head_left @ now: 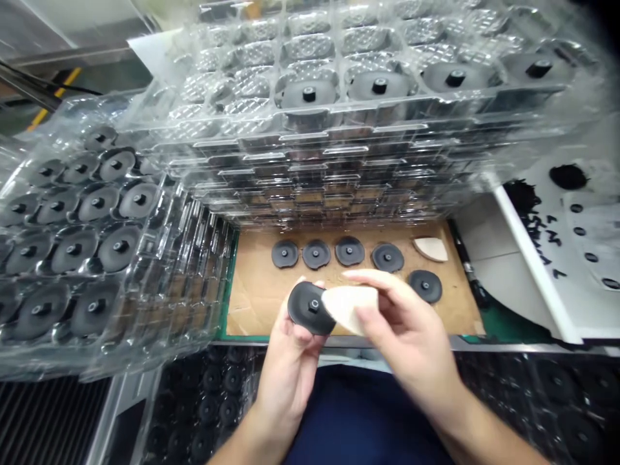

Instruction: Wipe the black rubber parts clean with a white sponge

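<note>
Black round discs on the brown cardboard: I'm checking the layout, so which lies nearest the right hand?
The black round disc at far right, below the row of four others, closest to the right hand.

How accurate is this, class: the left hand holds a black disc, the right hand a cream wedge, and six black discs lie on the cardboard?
The head view shows five black discs on the cardboard, not six; the left hand holds a black disc, the right hand a cream wedge.
</note>
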A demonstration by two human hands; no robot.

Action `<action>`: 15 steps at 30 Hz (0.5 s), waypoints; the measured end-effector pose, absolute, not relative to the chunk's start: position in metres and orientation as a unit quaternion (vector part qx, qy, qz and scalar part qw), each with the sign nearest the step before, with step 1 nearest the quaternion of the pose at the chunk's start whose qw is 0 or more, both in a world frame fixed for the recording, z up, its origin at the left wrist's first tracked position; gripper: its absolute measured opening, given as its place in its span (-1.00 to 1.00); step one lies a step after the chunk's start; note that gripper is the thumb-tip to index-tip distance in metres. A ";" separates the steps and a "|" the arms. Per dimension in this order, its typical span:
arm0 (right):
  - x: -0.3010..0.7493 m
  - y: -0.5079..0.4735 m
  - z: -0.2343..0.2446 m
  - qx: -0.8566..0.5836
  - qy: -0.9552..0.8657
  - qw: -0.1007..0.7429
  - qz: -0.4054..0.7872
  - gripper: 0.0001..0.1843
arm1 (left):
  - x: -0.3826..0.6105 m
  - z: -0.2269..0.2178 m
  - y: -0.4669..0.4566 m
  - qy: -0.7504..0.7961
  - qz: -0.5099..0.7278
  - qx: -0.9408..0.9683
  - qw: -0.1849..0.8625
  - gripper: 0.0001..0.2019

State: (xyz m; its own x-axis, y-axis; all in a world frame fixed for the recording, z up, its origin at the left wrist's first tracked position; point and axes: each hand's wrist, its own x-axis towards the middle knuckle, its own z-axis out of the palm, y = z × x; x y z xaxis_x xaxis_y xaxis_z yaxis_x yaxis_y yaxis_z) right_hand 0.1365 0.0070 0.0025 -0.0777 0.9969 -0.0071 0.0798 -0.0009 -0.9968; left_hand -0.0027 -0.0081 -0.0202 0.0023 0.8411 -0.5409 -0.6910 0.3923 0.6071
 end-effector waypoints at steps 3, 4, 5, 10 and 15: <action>0.130 0.015 0.022 -0.432 -0.697 0.395 0.415 -0.79 | -0.002 -0.022 -0.013 0.468 0.500 0.072 0.725 -0.43; 0.130 0.017 0.025 -0.417 -0.725 0.355 0.419 -0.80 | -0.002 -0.022 -0.014 0.475 0.490 0.069 0.728 -0.44; 0.129 0.018 0.027 -0.410 -0.741 0.319 0.425 -0.81 | -0.002 -0.022 -0.015 0.479 0.487 0.070 0.727 -0.44; 0.124 0.015 0.026 -0.430 -0.739 0.395 0.337 -0.76 | 0.000 -0.014 -0.015 0.445 0.474 0.094 0.754 -0.47; 0.133 0.011 0.033 -0.406 -0.723 0.331 0.449 -0.83 | -0.003 -0.010 -0.013 0.459 0.483 0.089 0.740 -0.40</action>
